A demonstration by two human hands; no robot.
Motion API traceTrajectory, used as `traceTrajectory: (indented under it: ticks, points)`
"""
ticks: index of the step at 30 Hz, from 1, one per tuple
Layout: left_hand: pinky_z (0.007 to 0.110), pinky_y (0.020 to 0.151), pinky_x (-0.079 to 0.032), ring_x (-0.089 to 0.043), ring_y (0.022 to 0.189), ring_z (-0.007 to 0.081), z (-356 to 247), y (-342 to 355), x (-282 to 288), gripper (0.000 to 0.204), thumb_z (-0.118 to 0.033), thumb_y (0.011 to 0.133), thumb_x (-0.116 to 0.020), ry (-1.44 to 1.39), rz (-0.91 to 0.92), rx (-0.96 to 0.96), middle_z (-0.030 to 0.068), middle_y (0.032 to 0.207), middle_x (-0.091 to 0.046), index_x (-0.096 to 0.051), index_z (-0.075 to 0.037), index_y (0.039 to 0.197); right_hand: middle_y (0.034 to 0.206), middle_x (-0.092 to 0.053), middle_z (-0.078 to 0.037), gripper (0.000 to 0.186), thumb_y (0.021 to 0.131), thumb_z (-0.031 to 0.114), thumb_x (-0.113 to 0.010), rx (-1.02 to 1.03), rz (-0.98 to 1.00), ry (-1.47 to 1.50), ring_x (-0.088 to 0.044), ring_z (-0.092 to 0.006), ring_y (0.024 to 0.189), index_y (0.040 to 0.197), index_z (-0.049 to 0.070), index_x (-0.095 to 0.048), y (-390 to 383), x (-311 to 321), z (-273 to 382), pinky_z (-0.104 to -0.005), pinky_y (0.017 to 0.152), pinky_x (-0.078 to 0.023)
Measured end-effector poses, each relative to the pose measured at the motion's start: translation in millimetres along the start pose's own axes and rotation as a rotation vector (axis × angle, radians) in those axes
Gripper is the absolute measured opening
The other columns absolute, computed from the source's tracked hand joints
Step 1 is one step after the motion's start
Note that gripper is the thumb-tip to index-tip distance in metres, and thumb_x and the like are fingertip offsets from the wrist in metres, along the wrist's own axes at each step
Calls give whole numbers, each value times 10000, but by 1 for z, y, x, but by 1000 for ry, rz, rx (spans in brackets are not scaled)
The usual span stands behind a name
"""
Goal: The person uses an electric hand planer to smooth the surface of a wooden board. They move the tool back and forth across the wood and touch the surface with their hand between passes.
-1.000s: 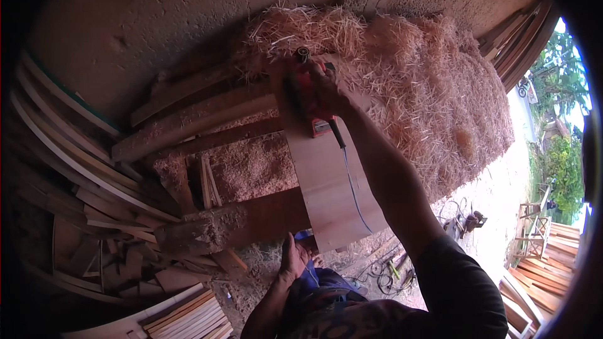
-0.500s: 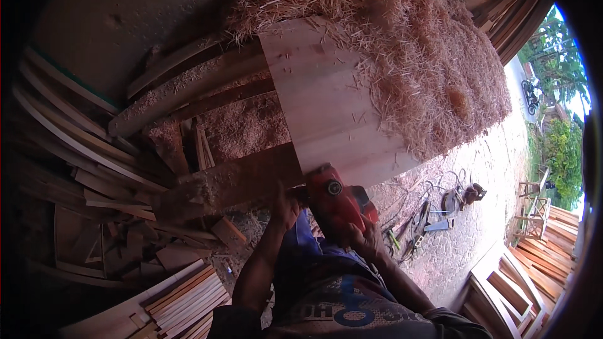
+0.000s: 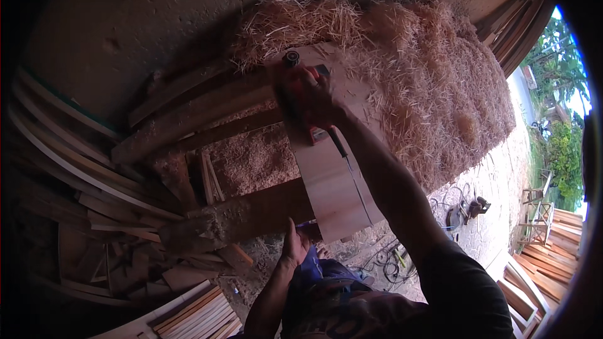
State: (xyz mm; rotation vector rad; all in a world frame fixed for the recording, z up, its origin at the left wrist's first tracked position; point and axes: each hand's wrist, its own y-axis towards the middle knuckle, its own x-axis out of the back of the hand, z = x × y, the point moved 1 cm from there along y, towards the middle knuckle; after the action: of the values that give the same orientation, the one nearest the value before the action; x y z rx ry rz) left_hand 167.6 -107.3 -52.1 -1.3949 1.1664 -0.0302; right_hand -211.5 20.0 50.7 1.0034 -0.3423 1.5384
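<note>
A wide pale wooden board [image 3: 336, 194] lies across the dark beams of a rough bench. At its far end my right hand [image 3: 317, 91] is closed around a red electric planer [image 3: 295, 91], which rests on the board near its left edge. A dark cord trails back from the planer over the board. My left hand [image 3: 294, 246] is beside the near beam [image 3: 257, 210], close to the board's near left corner. Its thumb points up, apart from the fingers, which are partly hidden; nothing shows in its grip.
A big heap of wood shavings [image 3: 433, 94] covers the bench's right side and reaches the wall. Curved planks [image 3: 69, 141] and offcuts [image 3: 129, 251] crowd the left. Tools and cables [image 3: 392, 260] lie on the floor to the right, with stacked timber [image 3: 559, 245] farther off.
My right hand has carried the planer from the board's near end to its far end, arm stretched out. My left hand has shifted slightly toward me in the picture and stays near the beam.
</note>
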Motion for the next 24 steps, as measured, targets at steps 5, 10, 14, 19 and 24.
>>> traceTrajectory:
  ticks: [5,10,14,19,24]
  points:
    - [395,899,-536,-685,1019,244,13,26,15,822,-756,969,-305,39,344,118,109,1189,-711,-592,-71,1323,1056,-616,-280,600,870,278,-662,-63,60,161,-624,-475,926,1423,187,-448,29,7,-88,-525,805,-523]
    - [227,562,-456,-624,640,163,-1,21,35,857,-793,931,-375,-27,34,34,119,964,-757,-710,-21,1093,1100,-643,-263,499,878,228,-673,-335,329,387,-661,-423,969,1359,191,-544,-122,57,52,-516,810,-533]
    - [373,835,-538,-704,943,255,-13,19,21,838,-747,977,-303,137,207,9,143,1114,-735,-670,-32,1216,1046,-661,-233,401,930,304,-636,-174,217,219,-690,-381,889,1280,112,-612,-268,118,117,-467,761,-547]
    - [374,839,-545,-706,954,248,-20,6,-13,803,-691,1013,-283,94,330,-12,130,1100,-738,-685,-17,1185,875,-716,-220,498,963,430,-598,-861,313,475,-742,-303,836,1202,-6,-627,-393,160,170,-416,705,-558]
    - [347,818,-548,-698,943,225,-12,27,22,778,-671,1021,-286,0,458,-8,122,1089,-738,-686,-22,1174,805,-715,-201,496,961,439,-607,-783,273,413,-740,-301,774,1180,-4,-638,-358,132,153,-418,691,-558]
